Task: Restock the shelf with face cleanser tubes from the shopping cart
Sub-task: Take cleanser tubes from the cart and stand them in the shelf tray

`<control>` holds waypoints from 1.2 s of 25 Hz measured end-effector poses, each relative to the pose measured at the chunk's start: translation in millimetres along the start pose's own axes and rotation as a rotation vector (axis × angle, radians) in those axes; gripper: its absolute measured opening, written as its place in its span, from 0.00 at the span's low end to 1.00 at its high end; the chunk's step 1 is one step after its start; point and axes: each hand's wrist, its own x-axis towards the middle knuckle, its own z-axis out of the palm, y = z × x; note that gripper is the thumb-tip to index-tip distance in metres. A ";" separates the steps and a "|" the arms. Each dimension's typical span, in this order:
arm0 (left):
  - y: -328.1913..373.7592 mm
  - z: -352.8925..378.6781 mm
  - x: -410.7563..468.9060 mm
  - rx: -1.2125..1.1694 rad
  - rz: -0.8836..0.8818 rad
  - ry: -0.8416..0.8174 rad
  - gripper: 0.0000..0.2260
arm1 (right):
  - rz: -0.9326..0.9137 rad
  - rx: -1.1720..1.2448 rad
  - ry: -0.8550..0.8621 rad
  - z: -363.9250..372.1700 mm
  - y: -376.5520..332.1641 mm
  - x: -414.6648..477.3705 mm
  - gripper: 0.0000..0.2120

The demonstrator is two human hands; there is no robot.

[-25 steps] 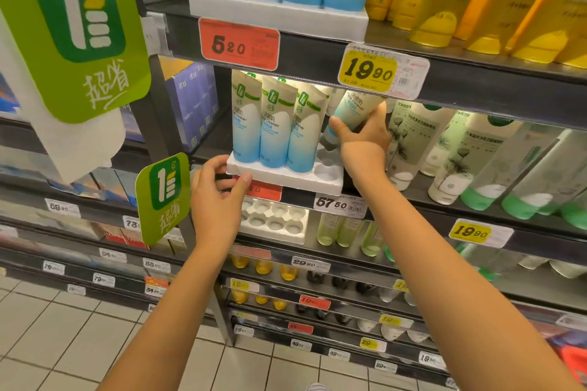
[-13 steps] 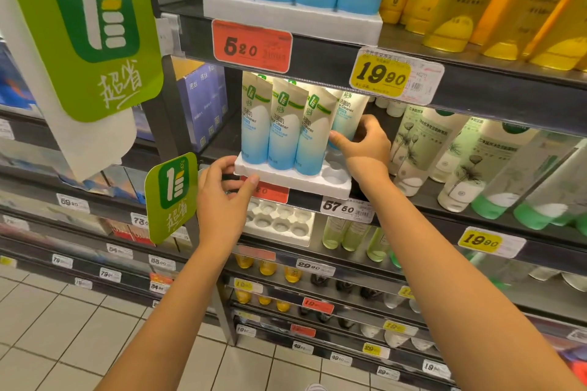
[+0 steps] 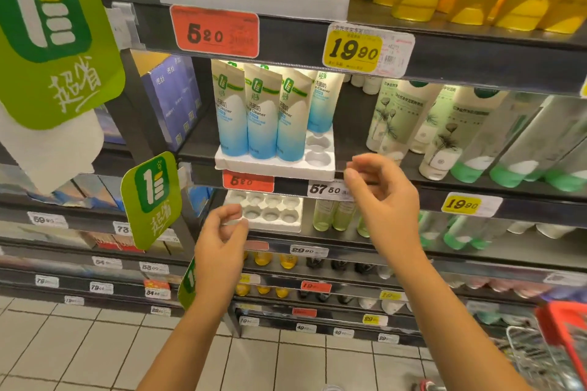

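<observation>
Face cleanser tubes (image 3: 262, 117): the next ones, we judge, lie in the shopping cart (image 3: 540, 355) low to our right, nearest our right grip (image 3: 386, 200); it and our left grip (image 3: 219, 251) hover empty, fingers loosely curled. Beyond, blue-and-white tubes stand upright in a foam tray (image 3: 276, 167) on the shelf (image 3: 527, 205).

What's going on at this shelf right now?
A person is restocking face cleanser tubes in the white tray on the middle shelf. The left hand and the right hand are empty, hovering before the shelves. Tubes stand upright in the tray; its right front sockets are empty. The shopping cart sits at lower right.
</observation>
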 end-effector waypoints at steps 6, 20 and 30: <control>-26.0 34.9 -53.7 0.088 -0.139 -0.389 0.05 | 0.349 -0.023 0.212 -95.0 50.1 -121.8 0.06; 6.7 274.8 -219.3 0.086 -0.143 -1.061 0.06 | 0.592 -0.144 0.874 -356.9 61.2 -294.9 0.06; 50.7 477.6 -348.8 0.069 0.045 -1.418 0.08 | 0.785 -0.192 1.054 -518.2 100.2 -311.3 0.09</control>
